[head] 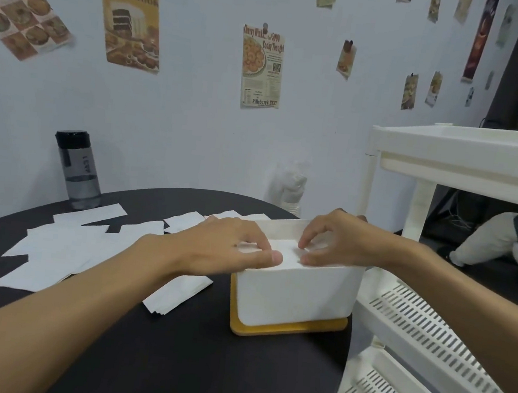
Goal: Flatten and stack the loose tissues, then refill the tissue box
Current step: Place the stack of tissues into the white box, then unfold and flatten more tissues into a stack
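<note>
The round black table (199, 363) carries everything, with a white shelf rack (428, 321) just beside its right edge and a dark water bottle (78, 171) standing at the back near the wall. Loose tissues (68, 251) lie spread flat across the left half, overlapping one another, and a small folded stack (177, 294) sits near the box. The tissue box (296, 296), white and resting open side up on its yellow lid (287, 329), stands at the table's right edge, and it already holds a pile of tissues (287, 253) filling it close to the rim. My left hand (225, 249) lies over the box's left side, fingers spread and thumb pressing down on the pile; my right hand (338, 237) comes in from the far side, fingertips (303, 245) pinched together on the top sheet. To do this well, I think I should press evenly with flat fingers, square the edges against the walls, and avoid dragging the top sheet into creases.
</note>
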`<state>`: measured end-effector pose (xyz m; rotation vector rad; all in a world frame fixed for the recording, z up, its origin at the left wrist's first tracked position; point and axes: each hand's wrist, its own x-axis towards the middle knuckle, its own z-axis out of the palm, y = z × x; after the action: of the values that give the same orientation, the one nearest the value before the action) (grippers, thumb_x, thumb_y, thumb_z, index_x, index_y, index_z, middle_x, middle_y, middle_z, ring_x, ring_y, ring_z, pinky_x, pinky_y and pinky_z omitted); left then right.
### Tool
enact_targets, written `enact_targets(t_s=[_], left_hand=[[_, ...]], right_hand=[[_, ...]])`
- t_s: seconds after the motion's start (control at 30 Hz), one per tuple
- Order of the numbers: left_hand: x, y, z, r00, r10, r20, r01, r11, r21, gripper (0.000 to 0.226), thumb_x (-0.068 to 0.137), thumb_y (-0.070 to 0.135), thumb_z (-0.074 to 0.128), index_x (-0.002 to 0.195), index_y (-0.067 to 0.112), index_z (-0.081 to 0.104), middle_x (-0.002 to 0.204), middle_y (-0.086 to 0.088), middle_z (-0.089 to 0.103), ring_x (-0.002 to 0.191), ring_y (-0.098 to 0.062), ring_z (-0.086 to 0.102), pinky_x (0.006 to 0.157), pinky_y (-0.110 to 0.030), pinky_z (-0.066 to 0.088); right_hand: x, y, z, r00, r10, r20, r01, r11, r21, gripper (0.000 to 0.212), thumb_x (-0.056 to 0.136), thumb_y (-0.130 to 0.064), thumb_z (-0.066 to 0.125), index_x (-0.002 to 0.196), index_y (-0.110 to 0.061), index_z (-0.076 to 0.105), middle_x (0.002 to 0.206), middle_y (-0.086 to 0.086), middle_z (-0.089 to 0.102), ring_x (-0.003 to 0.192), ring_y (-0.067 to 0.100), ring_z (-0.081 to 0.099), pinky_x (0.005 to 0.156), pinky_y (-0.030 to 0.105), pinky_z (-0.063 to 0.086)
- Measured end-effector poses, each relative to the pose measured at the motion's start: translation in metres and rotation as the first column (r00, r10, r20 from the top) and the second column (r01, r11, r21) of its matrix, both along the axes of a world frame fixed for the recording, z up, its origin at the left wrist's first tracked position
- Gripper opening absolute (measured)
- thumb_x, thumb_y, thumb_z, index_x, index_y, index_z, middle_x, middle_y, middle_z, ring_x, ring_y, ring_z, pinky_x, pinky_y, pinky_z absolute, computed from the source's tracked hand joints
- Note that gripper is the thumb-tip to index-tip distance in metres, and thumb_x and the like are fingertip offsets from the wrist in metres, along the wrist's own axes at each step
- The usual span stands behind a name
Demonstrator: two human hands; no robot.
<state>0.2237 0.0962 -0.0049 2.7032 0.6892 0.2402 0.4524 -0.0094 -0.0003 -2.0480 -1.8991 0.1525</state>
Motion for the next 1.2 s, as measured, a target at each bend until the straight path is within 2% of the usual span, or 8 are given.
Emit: enact_targets(t_s=[0.13, 0.27, 0.4, 0.57, 0.63, 0.8, 1.03, 1.2], left_hand=[[-0.002, -0.005, 0.001, 0.998, 0.016, 0.055, -0.017, 1.0, 0.014, 0.057, 0.074, 0.089, 0.034, 0.096, 0.047, 0.066, 0.111, 0.029, 0.061, 0.114, -0.001, 0.053, 0.107, -0.042, 0.04], [-0.026, -0.004, 0.009, 0.954, 0.09, 0.286, -0.069, 0.994, -0.082, 0.058, 0.083, 0.08, 0.036, 0.102, 0.038, 0.07, 0.113, 0.023, 0.064, 0.113, 0.002, 0.056, 0.103, -0.033, 0.042], [-0.074, 0.003, 0.017, 0.89, 0.228, 0.395, -0.191, 0.973, -0.132, 0.045, 0.103, 0.056, 0.037, 0.102, 0.03, 0.074, 0.112, 0.021, 0.068, 0.112, 0.003, 0.058, 0.094, -0.027, 0.043], [-0.148, 0.013, 0.003, 0.841, 0.388, 0.376, -0.384, 0.919, -0.09, 0.022, 0.101, 0.035, 0.054, 0.098, 0.03, 0.074, 0.1, 0.02, 0.071, 0.098, 0.006, 0.062, 0.086, -0.021, 0.047], [-0.178, 0.019, -0.007, 0.811, 0.454, 0.368, -0.458, 0.885, -0.082, 0.017, 0.099, 0.031, 0.056, 0.097, 0.03, 0.074, 0.101, 0.02, 0.07, 0.098, 0.005, 0.062, 0.082, -0.02, 0.046], [-0.238, 0.033, -0.042, 0.71, 0.635, 0.305, -0.658, 0.752, -0.038, 0.009, 0.094, 0.026, 0.061, 0.097, 0.031, 0.068, 0.105, 0.019, 0.068, 0.1, -0.003, 0.062, 0.088, -0.03, 0.052], [-0.257, 0.051, -0.082, 0.634, 0.752, 0.18, -0.767, 0.641, 0.02, 0.041, 0.091, 0.043, 0.066, 0.126, 0.022, 0.06, 0.131, 0.006, 0.058, 0.12, -0.014, 0.055, 0.104, -0.04, 0.044], [-0.248, 0.065, -0.081, 0.629, 0.756, 0.181, -0.777, 0.62, 0.112, 0.034, 0.096, 0.039, 0.062, 0.122, 0.017, 0.067, 0.122, 0.003, 0.066, 0.114, -0.019, 0.06, 0.098, -0.039, 0.047]], right_hand=[[-0.008, -0.005, 0.009, 1.0, -0.02, -0.023, 0.022, 0.998, 0.063, 0.026, 0.078, -0.054, 0.074, 0.099, -0.039, 0.072, 0.1, -0.029, 0.059, 0.106, -0.002, 0.05, 0.11, 0.038, 0.034], [-0.036, -0.007, 0.03, 0.987, 0.091, -0.13, -0.065, 0.979, 0.193, 0.008, 0.084, -0.043, 0.073, 0.09, -0.037, 0.072, 0.099, -0.027, 0.064, 0.101, -0.005, 0.054, 0.109, 0.039, 0.037], [-0.09, 0.0, 0.045, 0.958, 0.259, -0.122, -0.224, 0.944, 0.241, 0.004, 0.088, -0.037, 0.07, 0.091, -0.035, 0.072, 0.093, -0.027, 0.066, 0.093, -0.011, 0.057, 0.095, 0.022, 0.042], [-0.169, 0.022, 0.042, 0.895, 0.412, -0.168, -0.373, 0.901, 0.219, 0.008, 0.091, -0.033, 0.066, 0.091, -0.029, 0.074, 0.094, -0.021, 0.071, 0.101, -0.004, 0.063, 0.099, 0.026, 0.043], [-0.2, 0.033, 0.033, 0.867, 0.461, -0.19, -0.423, 0.881, 0.21, 0.01, 0.092, -0.03, 0.064, 0.089, -0.029, 0.074, 0.091, -0.021, 0.07, 0.098, -0.002, 0.062, 0.091, 0.022, 0.046], [-0.249, 0.073, -0.014, 0.865, 0.45, -0.223, -0.424, 0.892, 0.154, 0.013, 0.091, -0.019, 0.062, 0.088, -0.015, 0.074, 0.089, -0.012, 0.071, 0.089, 0.005, 0.063, 0.085, 0.026, 0.051], [-0.272, 0.104, -0.085, 0.936, 0.318, -0.148, -0.291, 0.94, 0.18, 0.012, 0.092, -0.019, 0.057, 0.096, -0.016, 0.068, 0.098, -0.006, 0.066, 0.092, 0.014, 0.059, 0.092, 0.035, 0.047], [-0.28, 0.118, -0.089, 0.964, 0.26, -0.063, -0.233, 0.932, 0.278, 0.019, 0.095, -0.017, 0.052, 0.106, -0.022, 0.067, 0.108, -0.008, 0.063, 0.1, 0.014, 0.053, 0.094, 0.029, 0.037]])
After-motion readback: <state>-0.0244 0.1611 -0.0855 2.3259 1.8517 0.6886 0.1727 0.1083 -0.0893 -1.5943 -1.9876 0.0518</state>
